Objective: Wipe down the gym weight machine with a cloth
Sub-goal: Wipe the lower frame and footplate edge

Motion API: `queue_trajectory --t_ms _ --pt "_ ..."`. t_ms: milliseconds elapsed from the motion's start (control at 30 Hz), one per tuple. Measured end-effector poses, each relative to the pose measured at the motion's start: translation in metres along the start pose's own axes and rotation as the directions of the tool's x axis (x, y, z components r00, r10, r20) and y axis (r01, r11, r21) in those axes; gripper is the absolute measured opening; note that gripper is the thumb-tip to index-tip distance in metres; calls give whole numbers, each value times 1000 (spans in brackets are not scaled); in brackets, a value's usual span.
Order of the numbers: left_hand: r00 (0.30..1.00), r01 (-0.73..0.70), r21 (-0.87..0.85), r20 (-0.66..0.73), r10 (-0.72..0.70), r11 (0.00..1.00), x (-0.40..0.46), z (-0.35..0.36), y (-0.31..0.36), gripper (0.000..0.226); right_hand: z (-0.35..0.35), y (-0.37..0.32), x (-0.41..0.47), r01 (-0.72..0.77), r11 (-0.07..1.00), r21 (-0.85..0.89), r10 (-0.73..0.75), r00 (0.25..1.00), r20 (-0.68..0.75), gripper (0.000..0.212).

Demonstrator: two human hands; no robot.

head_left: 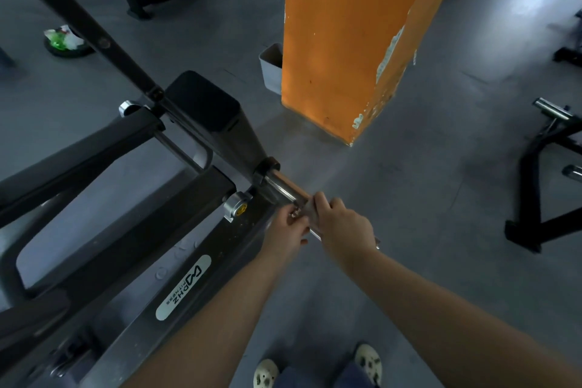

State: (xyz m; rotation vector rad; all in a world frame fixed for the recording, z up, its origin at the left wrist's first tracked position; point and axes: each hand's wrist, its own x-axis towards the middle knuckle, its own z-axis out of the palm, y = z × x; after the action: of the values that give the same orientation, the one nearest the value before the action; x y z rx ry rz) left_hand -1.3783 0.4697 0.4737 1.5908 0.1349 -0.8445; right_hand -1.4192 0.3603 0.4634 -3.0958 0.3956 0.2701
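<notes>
The dark grey weight machine (132, 230) fills the left half of the view, with a white logo sticker on its frame. A chrome weight peg (285, 187) sticks out from it toward the lower right. My right hand (343, 224) is wrapped around the peg over a small grey cloth (310, 209) that shows between the fingers. Just left of it, my left hand (288, 228) pinches the cloth's edge at the peg. Both forearms reach in from the bottom. The peg's outer end pokes out past my right wrist.
An orange pillar (352, 41) stands just behind the peg, with a grey bin (271, 69) at its base. Another black equipment frame (541, 198) sits at the right. A weight plate with green litter (64, 41) lies at the left. My feet (318, 368) are on grey floor.
</notes>
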Motion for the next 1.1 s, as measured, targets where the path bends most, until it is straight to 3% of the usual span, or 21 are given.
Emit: queue_trajectory --t_ms 100,200,267,367,400,500,533,600,733,800,833,967,1100 --pt "999 7 -19 37 -6 1000 -1 19 -11 34 10 16 -14 92 995 -30 -95 986 -136 78" --pt "1000 23 -122 -18 -26 992 -4 40 -24 34 27 32 -23 215 975 -57 -222 927 -303 97" --pt "997 51 -195 -49 -61 980 -7 54 -30 34 38 45 -30 286 957 -48 -284 893 -349 103" --pt "993 56 -220 -87 -77 974 -11 68 -37 31 52 67 -39 377 920 109 -328 890 -317 114" --pt "993 40 -225 -96 -63 974 -14 72 -40 29 50 75 -43 405 899 165 -354 896 -269 108" --pt "990 -8 -182 -143 -19 983 -21 79 -58 25 41 93 -57 462 787 410 -416 887 -199 40" --pt "987 -21 -182 -158 -8 983 -23 82 -64 24 45 99 -63 450 727 519 -407 891 -202 31" --pt "984 -34 -185 -176 1 982 -25 89 -74 24 42 107 -75 426 668 610 -401 897 -187 33" --pt "988 -43 -111 -151 26 993 -27 96 -88 23 81 119 -89 553 693 462 -481 833 -275 51" --pt "992 -44 -112 -123 30 993 -25 94 -92 21 101 114 -89 527 732 432 -380 842 -383 88" --pt "994 -47 -122 -108 34 991 -23 92 -93 19 108 110 -89 512 741 433 -357 848 -391 96" --pt "997 -81 -139 -1 82 987 -19 77 -85 12 110 80 -96 394 717 576 -176 901 -397 64" --pt "995 -44 -128 86 55 991 -29 73 -76 19 99 66 -112 205 646 735 90 936 -340 72"
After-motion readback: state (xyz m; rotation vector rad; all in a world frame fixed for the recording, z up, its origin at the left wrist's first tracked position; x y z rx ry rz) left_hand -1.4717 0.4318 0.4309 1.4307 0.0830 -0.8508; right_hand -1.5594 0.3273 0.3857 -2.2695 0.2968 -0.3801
